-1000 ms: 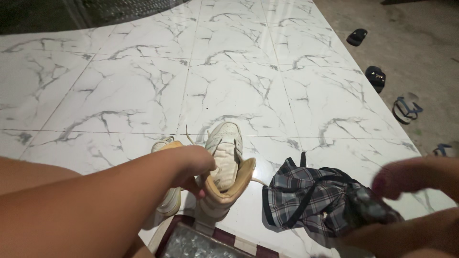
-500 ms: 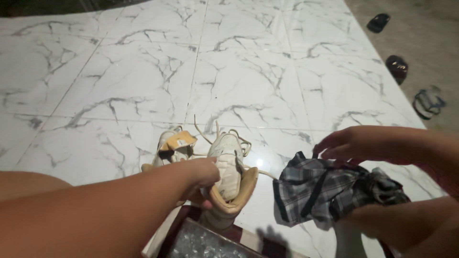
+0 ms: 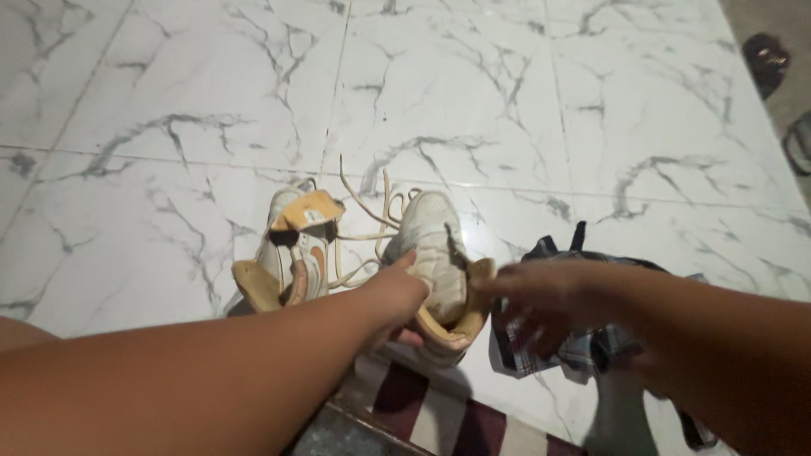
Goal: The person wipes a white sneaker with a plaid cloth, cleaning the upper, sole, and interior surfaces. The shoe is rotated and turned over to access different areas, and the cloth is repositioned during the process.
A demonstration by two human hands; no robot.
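Since the frame half a second earlier, the right hand (image 3: 541, 300) has left the checked cloth (image 3: 583, 346) and travelled leftward to the heel of the right-hand white sneaker (image 3: 439, 270); the view has also tipped downward, so less of the far floor shows. That hand is blurred by motion, fingers spread loosely, fingertips just beside the tan collar of the shoe; whether they touch it cannot be told. Left hand (image 3: 397, 295) is closed on the same sneaker at its inner side, thumb lying against the tongue, holding the shoe tilted with its opening toward the camera. Loose laces (image 3: 363, 219) trail from it across the marble-patterned tile floor (image 3: 194, 93). Second white sneaker (image 3: 291, 253) lies on its side just to the left, untouched, tan lining exposed. Checked cloth lies crumpled on the floor, partly hidden beneath the right forearm. Striped mat (image 3: 439, 414) sits at the lower edge. Dark sandals (image 3: 764, 59) lie well apart at upper right.
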